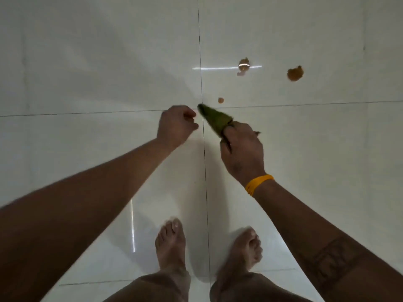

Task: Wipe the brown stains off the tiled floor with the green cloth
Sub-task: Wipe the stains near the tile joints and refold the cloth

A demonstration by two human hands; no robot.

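A: Where are the brown stains [294,73] lying from the grip?

B: At one o'clock from the right hand [242,149], well apart on the tiled floor [87,62]. Its grip is holding the green cloth [214,119], long axis pointing to eleven o'clock. The left hand [176,125], curled on nothing, is hanging farther off.

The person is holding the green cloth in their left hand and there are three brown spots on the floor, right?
Not quite. The green cloth is held in the right hand, the one with the yellow wristband, as the head view shows. The left hand holds nothing, its fingers curled. The rest is right: three brown stains lie on the tiled floor.
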